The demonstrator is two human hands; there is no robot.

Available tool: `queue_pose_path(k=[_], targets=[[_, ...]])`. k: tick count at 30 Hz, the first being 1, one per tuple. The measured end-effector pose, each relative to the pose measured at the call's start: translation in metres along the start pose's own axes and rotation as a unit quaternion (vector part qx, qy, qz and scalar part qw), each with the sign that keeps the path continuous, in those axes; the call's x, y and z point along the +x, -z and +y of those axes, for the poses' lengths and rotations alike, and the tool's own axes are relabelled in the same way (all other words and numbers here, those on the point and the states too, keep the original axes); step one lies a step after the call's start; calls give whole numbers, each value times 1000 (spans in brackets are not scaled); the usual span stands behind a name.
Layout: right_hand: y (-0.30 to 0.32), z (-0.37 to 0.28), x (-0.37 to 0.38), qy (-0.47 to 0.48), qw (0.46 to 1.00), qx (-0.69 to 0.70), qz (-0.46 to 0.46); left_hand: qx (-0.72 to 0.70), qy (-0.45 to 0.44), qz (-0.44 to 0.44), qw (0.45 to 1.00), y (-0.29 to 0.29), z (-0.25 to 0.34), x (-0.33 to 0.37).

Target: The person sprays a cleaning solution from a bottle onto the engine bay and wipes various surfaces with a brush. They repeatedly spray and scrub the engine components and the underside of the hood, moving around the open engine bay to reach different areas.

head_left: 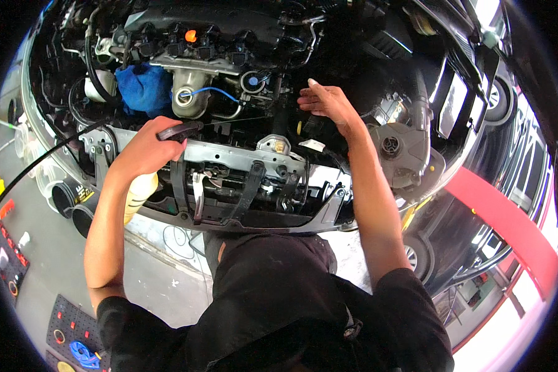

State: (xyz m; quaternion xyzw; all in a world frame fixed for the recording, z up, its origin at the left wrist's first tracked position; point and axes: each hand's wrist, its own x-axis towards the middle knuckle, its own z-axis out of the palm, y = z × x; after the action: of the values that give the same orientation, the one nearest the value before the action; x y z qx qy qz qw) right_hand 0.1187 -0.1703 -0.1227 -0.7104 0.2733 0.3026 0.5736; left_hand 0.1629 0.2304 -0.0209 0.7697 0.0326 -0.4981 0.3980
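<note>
My left hand point(147, 147) is wrapped round the neck of a spray bottle with a black trigger head point(180, 130). Its yellowish body point(140, 193) shows below my wrist. The nozzle faces right across the engine bay, and a thin pale line runs from it; whether that is a jet or a thin tube I cannot tell. My right hand point(326, 102) is over the bay's right part, fingers stretched leftward, holding nothing. Between the hands, a blue tube point(214, 91) reaches into the round opening of a metal engine part point(189, 102).
A blue cloth point(144, 88) lies on the engine's left side. The grey front crossmember point(229, 153) spans the bay before me, with a headlight unit point(403, 152) at right. A black rod point(49, 150) slants in from the left. A red lift arm point(508, 223) stands right, near another car.
</note>
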Motion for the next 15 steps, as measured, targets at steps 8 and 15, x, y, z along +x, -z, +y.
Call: queue_pose_path(k=[8, 15], targets=[[-34, 16, 47, 164, 909, -330, -195, 190, -120, 54, 973, -5, -12, 17], [-86, 48, 107, 95, 659, -639, -386, 242, -172, -41, 954, 7, -13, 18]])
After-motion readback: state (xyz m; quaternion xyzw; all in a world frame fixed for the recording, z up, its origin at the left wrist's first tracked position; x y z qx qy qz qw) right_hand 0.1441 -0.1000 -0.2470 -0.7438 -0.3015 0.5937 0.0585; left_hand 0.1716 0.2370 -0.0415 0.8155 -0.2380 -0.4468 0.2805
